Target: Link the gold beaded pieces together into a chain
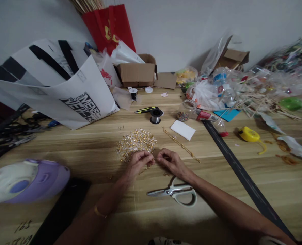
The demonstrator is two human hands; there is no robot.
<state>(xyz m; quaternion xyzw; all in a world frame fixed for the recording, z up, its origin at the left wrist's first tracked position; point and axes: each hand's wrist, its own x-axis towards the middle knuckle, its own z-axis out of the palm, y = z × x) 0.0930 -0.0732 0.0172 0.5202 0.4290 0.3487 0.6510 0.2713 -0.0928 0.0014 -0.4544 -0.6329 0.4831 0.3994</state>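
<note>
My left hand (140, 162) is pinched closed at the front right edge of a pile of gold and clear beads (135, 141). Close beside it, my right hand (171, 162) is pinched too, and a thin strand seems to run between the fingertips. What each pinch holds is too small to name. A short gold chain piece (144, 169) hangs or lies below my left fingers. To the right lies a longer gold chain (181, 145). Scissors with pale handles (175, 192) lie just below my right hand, blades pointing left.
Behind the beads are a wire spool (155, 116), a yellow-black cutter (145, 110), a white card (183, 130) and a bead jar (186, 110). A dark metal ruler (239, 170) and yellow tape measure (249, 134) lie right; a purple-white appliance (30, 182) stands left.
</note>
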